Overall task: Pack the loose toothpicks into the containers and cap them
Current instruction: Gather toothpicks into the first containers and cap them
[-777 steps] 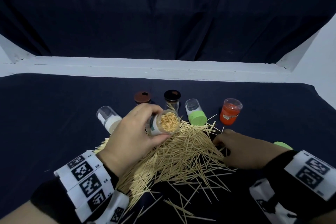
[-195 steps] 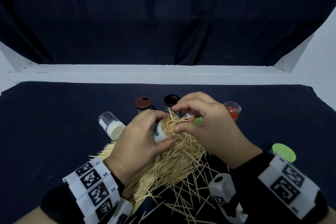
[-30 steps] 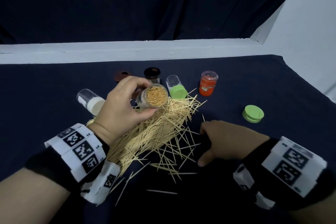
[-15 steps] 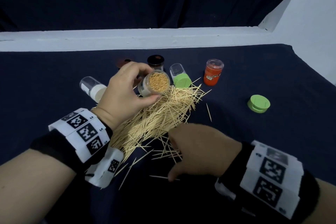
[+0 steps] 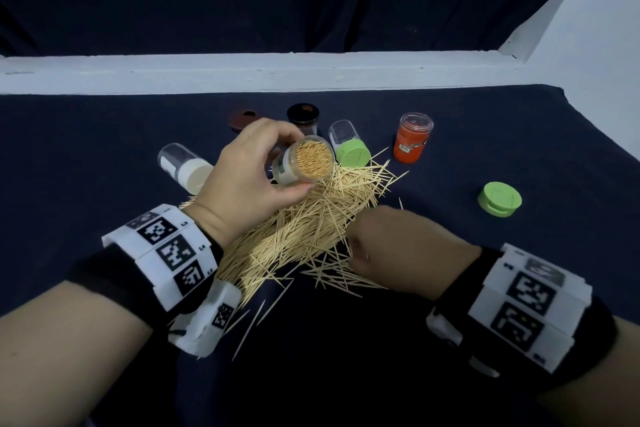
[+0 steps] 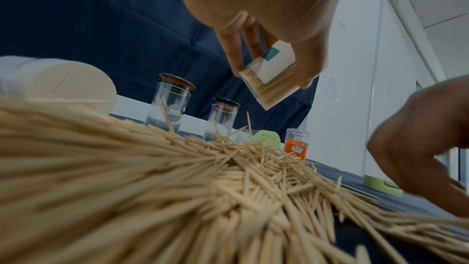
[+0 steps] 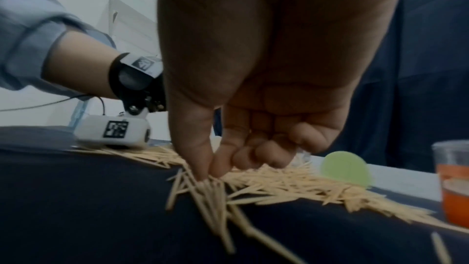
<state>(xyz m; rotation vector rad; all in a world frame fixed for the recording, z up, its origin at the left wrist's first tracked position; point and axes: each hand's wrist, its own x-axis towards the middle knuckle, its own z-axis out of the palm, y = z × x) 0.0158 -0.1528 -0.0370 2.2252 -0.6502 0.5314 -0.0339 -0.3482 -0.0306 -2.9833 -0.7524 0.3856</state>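
A pile of loose toothpicks (image 5: 304, 229) (image 6: 177, 188) (image 7: 279, 186) lies on the dark cloth in the middle of the table. My left hand (image 5: 249, 180) (image 6: 269, 33) grips an uncapped clear container (image 5: 304, 165) (image 6: 272, 79), tilted above the pile and packed full of toothpicks. My right hand (image 5: 388, 246) (image 7: 210, 168) is down at the pile's near right edge, its thumb and curled fingers pinching a small bunch of toothpicks. A loose green cap (image 5: 499, 199) (image 6: 380, 185) lies to the right.
Behind the pile stand a brown-capped container (image 5: 242, 120), a black-capped container (image 5: 303, 118) and an orange container (image 5: 412, 142). A green-capped container (image 5: 348, 146) and a white-capped container (image 5: 185, 168) lie on their sides. A white ledge (image 5: 311, 71) borders the far edge.
My right hand moved left from the bare cloth onto the near edge of the pile and closed on some toothpicks. My left hand kept the full container tilted above the pile.
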